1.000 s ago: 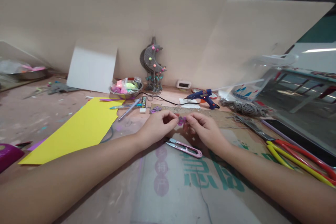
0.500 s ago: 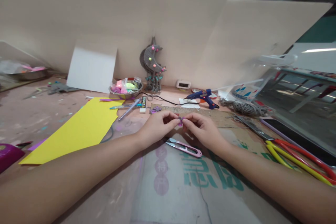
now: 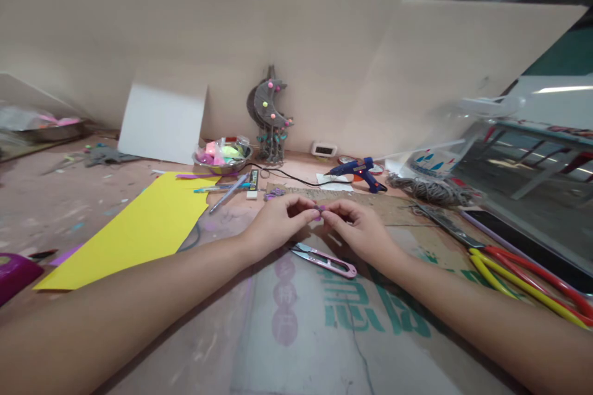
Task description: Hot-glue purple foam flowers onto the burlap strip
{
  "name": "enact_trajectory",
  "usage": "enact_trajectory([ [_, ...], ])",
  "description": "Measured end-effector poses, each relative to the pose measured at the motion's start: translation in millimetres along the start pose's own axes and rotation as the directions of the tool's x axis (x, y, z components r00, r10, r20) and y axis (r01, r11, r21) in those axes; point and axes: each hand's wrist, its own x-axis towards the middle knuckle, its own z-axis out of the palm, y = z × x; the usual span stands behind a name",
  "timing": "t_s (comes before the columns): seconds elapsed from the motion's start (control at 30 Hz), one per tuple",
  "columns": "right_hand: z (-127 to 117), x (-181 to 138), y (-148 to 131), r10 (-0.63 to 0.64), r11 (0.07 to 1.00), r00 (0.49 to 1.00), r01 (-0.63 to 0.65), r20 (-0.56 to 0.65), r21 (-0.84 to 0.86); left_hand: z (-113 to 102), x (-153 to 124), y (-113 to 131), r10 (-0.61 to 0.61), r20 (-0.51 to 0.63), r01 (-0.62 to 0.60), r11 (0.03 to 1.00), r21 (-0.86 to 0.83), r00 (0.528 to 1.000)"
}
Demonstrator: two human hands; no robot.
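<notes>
Between the fingertips of both hands is a small purple and grey piece (image 3: 319, 212), mostly covered by the fingers; its kind is too small to make out. My left hand (image 3: 283, 220) pinches it from the left, thumb against forefinger. From the right, my right hand (image 3: 356, 226) pinches the same piece. Just below the hands lies a pair of pink-handled thread snips (image 3: 324, 260). Another purple and grey piece (image 3: 275, 194) rests on the table behind my left hand.
A blue glue gun (image 3: 356, 171) stands behind the hands, its black cord running left. Large red-and-yellow-handled scissors (image 3: 523, 278), a phone (image 3: 528, 247) and grey yarn (image 3: 430, 189) are at right. Yellow paper (image 3: 134, 228), pens (image 3: 228, 194) and a bowl (image 3: 223, 166) are at left. A moon ornament (image 3: 269, 105) stands behind.
The small piece has turned slightly between my fingertips, showing more grey on top. Both hands stay in nearly the same place.
</notes>
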Motion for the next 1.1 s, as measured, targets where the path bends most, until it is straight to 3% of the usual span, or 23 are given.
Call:
enact_trajectory([
  [0.4,1.0,0.3,1.4,0.045,0.996,0.999,-0.043,-0.024,0.079,1.3,1.0,1.1,-0.038,-0.077,0.038,0.999,-0.003,0.996],
  [0.7,-1.4,-1.4,-4.7,-0.008,1.000,1.000,0.008,-0.008,0.006,0.7,0.7,1.8,-0.052,-0.085,0.049,0.998,-0.035,0.995],
  [0.9,-0.5,-1.1,1.8,0.047,0.995,0.993,-0.037,-0.109,0.092,0.6,0.7,1.3,-0.048,-0.067,0.044,0.997,-0.055,0.997],
  [1.1,0.3,-0.2,2.6,0.002,1.000,0.999,-0.002,-0.049,0.003,0.6,1.7,-3.5,-0.012,-0.080,0.008,0.999,-0.044,0.997],
])
